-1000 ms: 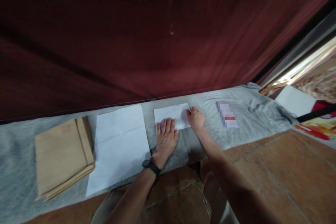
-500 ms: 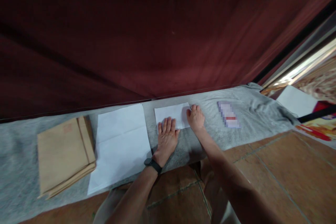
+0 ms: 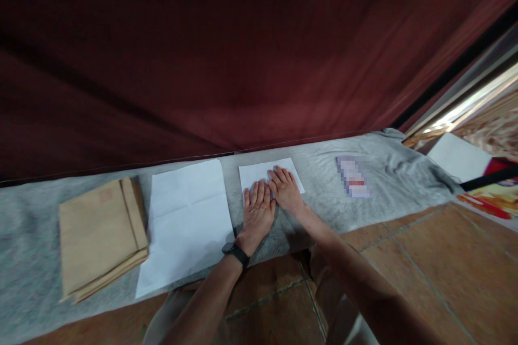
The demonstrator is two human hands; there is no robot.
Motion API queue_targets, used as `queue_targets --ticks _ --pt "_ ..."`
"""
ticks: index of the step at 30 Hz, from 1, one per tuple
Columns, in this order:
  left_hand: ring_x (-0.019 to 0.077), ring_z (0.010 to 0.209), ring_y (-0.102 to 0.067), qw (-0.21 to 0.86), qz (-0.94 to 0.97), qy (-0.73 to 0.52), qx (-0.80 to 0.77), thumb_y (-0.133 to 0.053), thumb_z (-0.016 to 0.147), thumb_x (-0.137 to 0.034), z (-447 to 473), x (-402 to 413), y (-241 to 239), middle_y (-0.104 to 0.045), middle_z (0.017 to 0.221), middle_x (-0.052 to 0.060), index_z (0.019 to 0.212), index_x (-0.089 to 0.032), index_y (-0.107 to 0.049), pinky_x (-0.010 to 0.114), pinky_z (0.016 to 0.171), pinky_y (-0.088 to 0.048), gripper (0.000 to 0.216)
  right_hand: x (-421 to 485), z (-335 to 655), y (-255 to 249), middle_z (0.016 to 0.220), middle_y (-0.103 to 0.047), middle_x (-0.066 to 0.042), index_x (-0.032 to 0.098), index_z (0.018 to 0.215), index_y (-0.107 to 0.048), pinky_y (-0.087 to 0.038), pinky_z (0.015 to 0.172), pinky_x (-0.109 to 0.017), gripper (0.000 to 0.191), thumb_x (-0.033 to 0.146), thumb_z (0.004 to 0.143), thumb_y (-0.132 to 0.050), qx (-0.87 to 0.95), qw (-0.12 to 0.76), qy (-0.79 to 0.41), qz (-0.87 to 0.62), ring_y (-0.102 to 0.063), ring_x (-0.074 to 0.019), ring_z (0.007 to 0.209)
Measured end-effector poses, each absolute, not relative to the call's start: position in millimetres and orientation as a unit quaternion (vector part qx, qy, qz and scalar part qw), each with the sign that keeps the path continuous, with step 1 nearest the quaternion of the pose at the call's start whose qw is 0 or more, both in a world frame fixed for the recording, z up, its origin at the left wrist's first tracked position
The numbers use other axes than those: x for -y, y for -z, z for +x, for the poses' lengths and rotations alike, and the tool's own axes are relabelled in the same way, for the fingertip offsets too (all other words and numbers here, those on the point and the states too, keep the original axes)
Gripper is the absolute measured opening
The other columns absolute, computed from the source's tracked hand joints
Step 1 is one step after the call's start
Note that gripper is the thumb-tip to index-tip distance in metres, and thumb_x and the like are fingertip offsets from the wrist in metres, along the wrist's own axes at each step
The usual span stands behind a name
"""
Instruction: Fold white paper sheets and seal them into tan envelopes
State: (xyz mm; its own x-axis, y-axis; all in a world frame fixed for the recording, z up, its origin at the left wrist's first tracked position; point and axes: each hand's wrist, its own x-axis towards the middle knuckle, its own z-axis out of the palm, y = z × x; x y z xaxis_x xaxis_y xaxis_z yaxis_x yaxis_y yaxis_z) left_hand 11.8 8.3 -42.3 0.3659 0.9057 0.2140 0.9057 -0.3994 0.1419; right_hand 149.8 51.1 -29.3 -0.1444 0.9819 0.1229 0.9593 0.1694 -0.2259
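Observation:
A small folded white sheet of paper (image 3: 259,173) lies on a grey cloth (image 3: 356,215) spread over the floor. My left hand (image 3: 256,211) rests flat on the sheet's near left part, fingers stretched out, a black band on its wrist. My right hand (image 3: 285,190) lies flat beside it on the sheet's middle, fingers spread and pointing away from me. The two hands touch side by side. Neither hand holds anything.
A larger white sheet (image 3: 186,221) lies to the left, and a stack of brown envelopes (image 3: 99,234) further left. A small printed card (image 3: 353,184) sits to the right. A dark red curtain (image 3: 243,54) hangs behind. Brown floor tiles (image 3: 424,259) lie in front.
My right hand slid left from the folded sheet's right edge onto its middle and flattened out next to my left hand. The left hand stayed in place.

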Motion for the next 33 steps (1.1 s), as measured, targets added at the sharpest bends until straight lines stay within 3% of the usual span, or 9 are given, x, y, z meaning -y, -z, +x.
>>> queue_targets --ticks 15,21,27,33 --pt "0.0303 0.154 -0.024 0.008 0.774 -0.110 -0.624 -0.036 0.101 -0.034 4 -9 41 -0.032 0.162 0.022 0.153 0.000 -0.034 0.049 0.124 -0.025 0.062 -51 163 49 0.161 -0.038 -0.012 0.021 0.154 -0.042 -0.027 0.118 -0.052 0.055 0.045 0.106 -0.036 0.736 0.139 0.020 -0.663 -0.036 -0.0335 0.146" --pt "0.0297 0.153 -0.026 0.007 0.774 -0.089 -0.627 -0.036 0.102 -0.037 3 -9 35 -0.033 0.162 0.021 0.153 -0.003 -0.035 0.046 0.124 -0.025 0.062 -52 178 51 0.161 -0.038 -0.013 0.020 0.155 -0.041 -0.025 0.118 -0.053 0.056 0.046 0.106 -0.036 0.731 0.127 0.018 -0.670 -0.037 -0.0345 0.145" --pt "0.0315 0.152 -0.029 0.006 0.783 -0.081 -0.617 -0.041 0.101 -0.043 1 -9 31 -0.032 0.163 0.019 0.153 -0.013 -0.040 0.047 0.123 -0.025 0.060 -52 182 49 0.161 -0.038 -0.012 0.021 0.155 -0.041 -0.026 0.118 -0.054 0.055 0.046 0.105 -0.037 0.727 0.119 0.014 -0.676 -0.037 -0.0348 0.145" --pt "0.0312 0.152 -0.027 0.010 0.783 -0.069 -0.618 -0.040 0.101 -0.047 2 -10 29 -0.030 0.164 0.018 0.155 -0.014 -0.037 0.047 0.122 -0.025 0.063 -50 180 36 0.159 -0.040 -0.014 0.018 0.152 -0.044 -0.029 0.117 -0.054 0.054 0.041 0.104 -0.042 0.713 0.127 -0.029 -0.688 -0.037 -0.0349 0.145"
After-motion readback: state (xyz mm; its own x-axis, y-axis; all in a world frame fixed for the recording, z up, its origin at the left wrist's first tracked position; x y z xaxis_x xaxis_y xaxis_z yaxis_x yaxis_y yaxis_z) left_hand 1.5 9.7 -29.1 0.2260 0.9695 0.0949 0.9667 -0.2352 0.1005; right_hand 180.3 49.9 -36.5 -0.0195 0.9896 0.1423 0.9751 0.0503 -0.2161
